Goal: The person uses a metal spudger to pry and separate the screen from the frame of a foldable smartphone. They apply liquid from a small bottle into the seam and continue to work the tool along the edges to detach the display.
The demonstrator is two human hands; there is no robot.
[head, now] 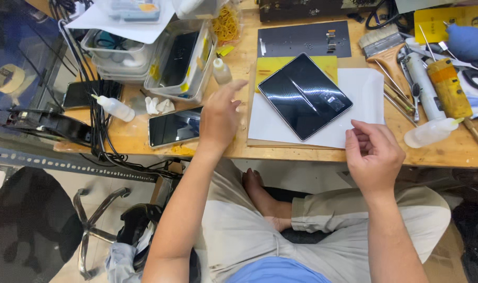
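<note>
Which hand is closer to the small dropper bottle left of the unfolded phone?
Left. The left hand hovers just below the dropper bottle, fingertips reaching beside it. The right hand is far off, past the unfolded phone, at the desk's front edge.

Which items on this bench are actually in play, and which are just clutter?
In play: unfolded dark device on white sheet; left hand over phone; right hand at the sheet's edge.

Lying about: brush, squeeze bottle, plastic bins, rubber bands.
</note>
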